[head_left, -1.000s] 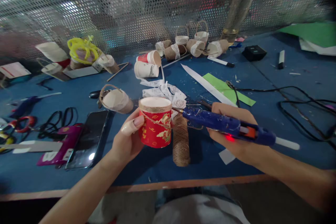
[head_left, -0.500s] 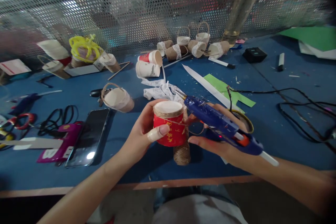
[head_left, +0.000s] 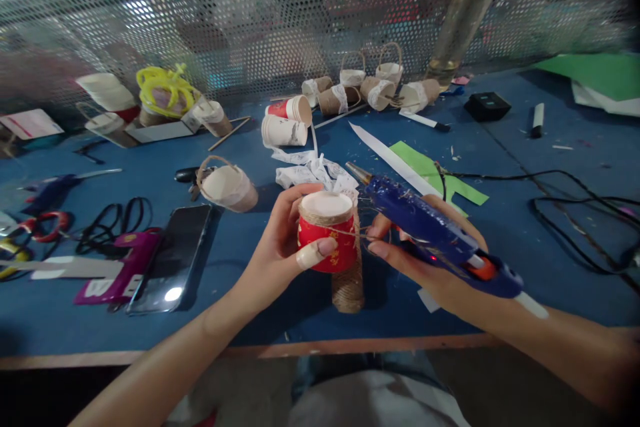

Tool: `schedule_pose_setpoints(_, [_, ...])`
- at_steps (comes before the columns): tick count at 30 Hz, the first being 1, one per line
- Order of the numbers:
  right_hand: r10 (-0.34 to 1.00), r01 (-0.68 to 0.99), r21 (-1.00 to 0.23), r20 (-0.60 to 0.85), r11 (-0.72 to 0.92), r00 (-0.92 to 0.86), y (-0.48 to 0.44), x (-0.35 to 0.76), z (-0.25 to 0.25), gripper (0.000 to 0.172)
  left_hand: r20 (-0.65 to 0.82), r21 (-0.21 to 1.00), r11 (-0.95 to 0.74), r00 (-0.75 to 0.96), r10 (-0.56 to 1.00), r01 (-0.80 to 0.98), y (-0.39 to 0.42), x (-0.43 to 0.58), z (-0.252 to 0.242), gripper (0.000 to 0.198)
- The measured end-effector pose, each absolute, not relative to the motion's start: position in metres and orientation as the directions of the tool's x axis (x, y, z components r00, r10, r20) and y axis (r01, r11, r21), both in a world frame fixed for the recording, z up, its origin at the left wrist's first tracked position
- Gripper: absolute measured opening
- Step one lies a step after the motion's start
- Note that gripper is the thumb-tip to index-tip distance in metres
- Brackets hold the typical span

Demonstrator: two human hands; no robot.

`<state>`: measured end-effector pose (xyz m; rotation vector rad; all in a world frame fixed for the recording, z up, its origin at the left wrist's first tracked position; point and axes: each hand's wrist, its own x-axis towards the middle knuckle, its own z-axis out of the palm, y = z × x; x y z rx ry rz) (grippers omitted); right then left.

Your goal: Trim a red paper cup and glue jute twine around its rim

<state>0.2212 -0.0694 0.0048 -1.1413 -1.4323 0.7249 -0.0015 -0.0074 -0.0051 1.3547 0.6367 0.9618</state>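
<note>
Tabletop (head_left: 260, 320): blue; front edge on the near side of the cup, nearest item.

Twine roll (head_left: 349, 293): lying lengthwise, below and partly behind the cup.

Cup (head_left: 320, 250): red, printed, white end up, twine wound round its upper end; held in front of the body, over the roll. Looks to be paper: light, thin-walled, apt to dent under a hard pinch. Best hold: the twine-wound band, likely stiffer, or a wide, soft grip round the side.

Left hand (head_left: 280, 247): closed round the cup's left side, thumb across the front.

Right hand (head_left: 435, 280): to the right of the cup; thumb and fingertip closed on a strand (head_left: 363, 234) leading from the cup, with the glue gun (head_left: 425, 220) gripped in the same hand. Gun: rigid, probably heavier than the cup; nozzle, perhaps hot, points up and left, beyond the cup's rim. Body is the safer hold.

Phone (head_left: 173, 260): left of the cup, limiting sideways room there.

Basket (head_left: 230, 188): beyond the cup, to its left.

Lace (head_left: 317, 170): loose, just beyond the cup.

Cord (head_left: 540, 180): right of the cup, could snag wide movements.

Mesh panel (head_left: 240, 27): far behind the cup; back limit.
</note>
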Motion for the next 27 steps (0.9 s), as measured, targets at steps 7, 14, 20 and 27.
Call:
schedule_pose_setpoints(7, [0.948,0.338,-0.897,0.315,0.284,0.040,-0.066,0.243,0.001,0.013,0.168,0.981,-0.100,0.483,0.859,-0.164,-0.006,-0.002,-0.005,0.049])
schedule_pose_setpoints(14, [0.975,0.293,-0.941,0.204,0.172,0.083,-0.067,0.244,0.003,0.019,0.180,0.983,-0.138,0.469,0.865,-0.123,-0.006,-0.002,-0.003,0.046])
schedule_pose_setpoints(20, [0.979,0.350,-0.923,0.191,0.158,0.064,-0.068,0.240,0.013,0.012,0.170,0.985,-0.162,0.452,0.876,-0.056,-0.009,-0.002,0.003,0.046])
schedule_pose_setpoints(27, [0.965,0.287,-0.932,0.252,0.222,0.071,-0.067,0.237,0.012,0.015,0.181,0.980,-0.197,0.447,0.876,-0.011,-0.008,-0.002,0.004,0.045])
